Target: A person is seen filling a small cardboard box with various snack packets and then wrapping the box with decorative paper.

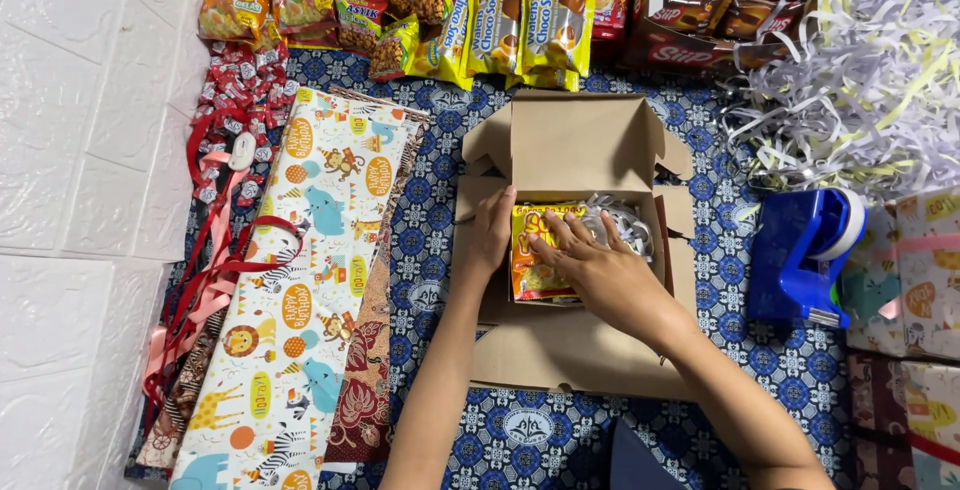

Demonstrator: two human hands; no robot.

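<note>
An open brown cardboard box point(560, 145) sits in the middle of a blue patterned cloth, lid flaps spread. Inside it lies an orange and yellow snack packet point(530, 260) on white shredded paper point(622, 222). My right hand point(600, 272) rests flat on the packet, fingers spread and pointing left. My left hand point(490, 235) grips the box's left wall, fingers curled over its edge beside the packet.
Rows of snack packets point(540, 20) line the far edge, with a carton of chocolate bars point(715, 10) at right. Shredded paper point(870, 80) is piled far right. A blue tape dispenser point(805, 250) stands right of the box. Animal-print wrapping paper point(300, 290) and red ribbons point(205, 270) lie left.
</note>
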